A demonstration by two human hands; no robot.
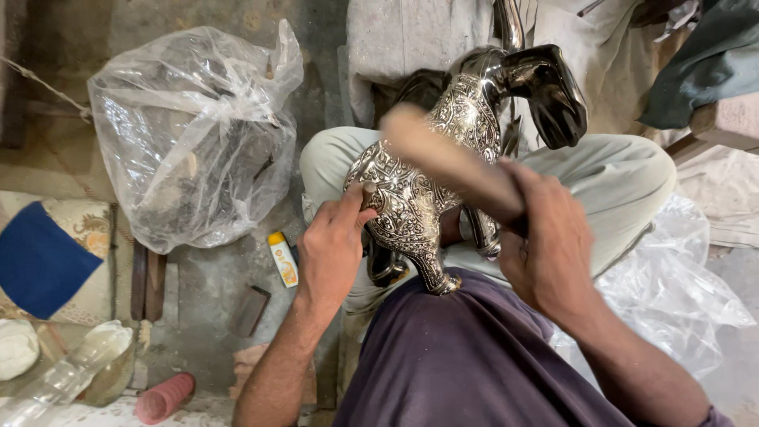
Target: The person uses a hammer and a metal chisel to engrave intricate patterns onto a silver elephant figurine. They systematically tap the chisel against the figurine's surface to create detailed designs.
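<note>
A shiny metal animal figure [431, 178] with engraved patterns and a dark polished head rests on my lap, one leg on my purple shirt. My left hand [332, 249] pinches a small punch tool [368, 190] against the figure's flank. My right hand [545, 237] grips a wooden mallet [443, 154], blurred, raised over the figure's back above the punch.
A big clear plastic bag [194, 134] with dark contents lies on the floor to the left. A small yellow-capped bottle [283, 259] and a metal block [251, 310] sit near my left knee. A patterned cushion [51, 257] and pink spool [164, 398] lie lower left. More clear plastic [672, 292] at right.
</note>
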